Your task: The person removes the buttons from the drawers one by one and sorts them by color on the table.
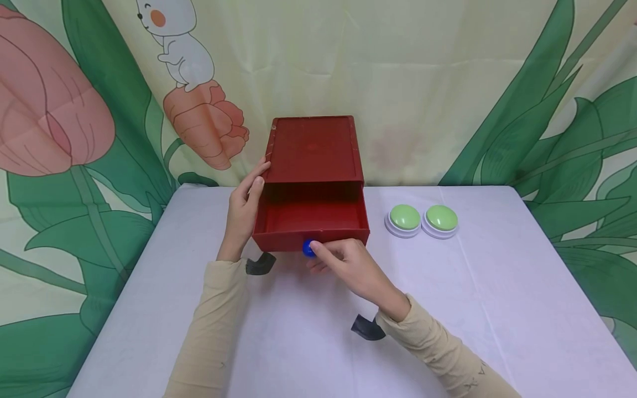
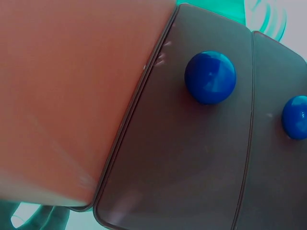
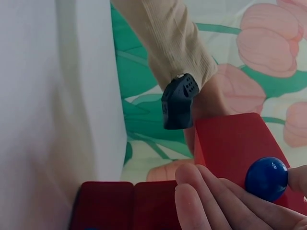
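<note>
A red drawer cabinet (image 1: 312,149) stands at the back of the table, its top drawer (image 1: 286,241) pulled out with a bare red inside. My left hand (image 1: 244,207) rests along the cabinet's left side, fingers stretched up it and thumb near the front edge. At the drawer's front, my right hand (image 1: 355,265) pinches the blue knob (image 1: 307,248). The right wrist view shows the thumb against that round knob (image 3: 266,178), with the other fingers extended beside it. Below, closed drawer fronts (image 2: 177,143) carry blue knobs (image 2: 210,77) in the left wrist view.
Two green push buttons (image 1: 405,217) with white bases sit right of the cabinet, side by side. A white cloth (image 1: 308,342) covers the table. Behind hangs a printed curtain (image 1: 398,83) with plants and a rabbit. Black wrist cameras (image 1: 368,327) sit at both sleeves.
</note>
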Tool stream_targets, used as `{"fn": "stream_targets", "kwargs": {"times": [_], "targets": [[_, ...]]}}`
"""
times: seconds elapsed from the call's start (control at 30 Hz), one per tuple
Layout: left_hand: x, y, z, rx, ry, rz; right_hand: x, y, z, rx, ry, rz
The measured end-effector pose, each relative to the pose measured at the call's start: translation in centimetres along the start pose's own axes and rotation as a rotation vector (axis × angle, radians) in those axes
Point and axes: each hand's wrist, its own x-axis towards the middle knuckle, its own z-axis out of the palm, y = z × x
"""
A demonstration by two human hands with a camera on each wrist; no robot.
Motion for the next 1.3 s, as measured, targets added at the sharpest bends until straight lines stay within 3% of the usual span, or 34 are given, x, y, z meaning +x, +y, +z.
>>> {"fn": "stream_targets", "kwargs": {"times": [1.3], "targets": [[0.1, 0.1, -0.3, 0.014, -0.025, -0.012, 4.0, 0.7, -1.3, 0.045, 0.056, 0.018]]}}
